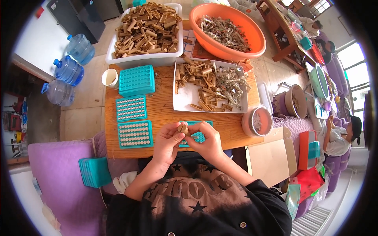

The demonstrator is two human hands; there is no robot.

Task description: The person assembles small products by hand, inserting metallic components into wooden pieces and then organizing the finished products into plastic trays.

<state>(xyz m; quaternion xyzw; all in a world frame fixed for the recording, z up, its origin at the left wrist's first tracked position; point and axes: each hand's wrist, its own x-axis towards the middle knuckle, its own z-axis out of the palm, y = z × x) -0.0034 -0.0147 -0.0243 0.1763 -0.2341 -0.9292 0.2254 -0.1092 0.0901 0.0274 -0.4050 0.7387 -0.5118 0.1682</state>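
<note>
In front of my chest, my left hand (165, 142) pinches a short brown cardboard tube (183, 129) between thumb and fingers. My right hand (207, 142) meets it from the other side, thumb and fingertips closed at the tube's lower end. Whether the right fingers also hold a smaller part cannot be made out. Partly hidden under both hands lies a teal rack (205, 124) at the table's near edge. To the left of my hands stands a teal rack filled with rows of pale round pieces (135, 134).
Beyond lie a rack of silvery pieces (131, 108), stacked teal racks (136, 80), a paper cup (110, 78) and a white carton tray (177, 103) of brown tubes and wrapped parts. A white tub (110, 59), orange basin (258, 43) and clear tub (256, 121) border the table (165, 118).
</note>
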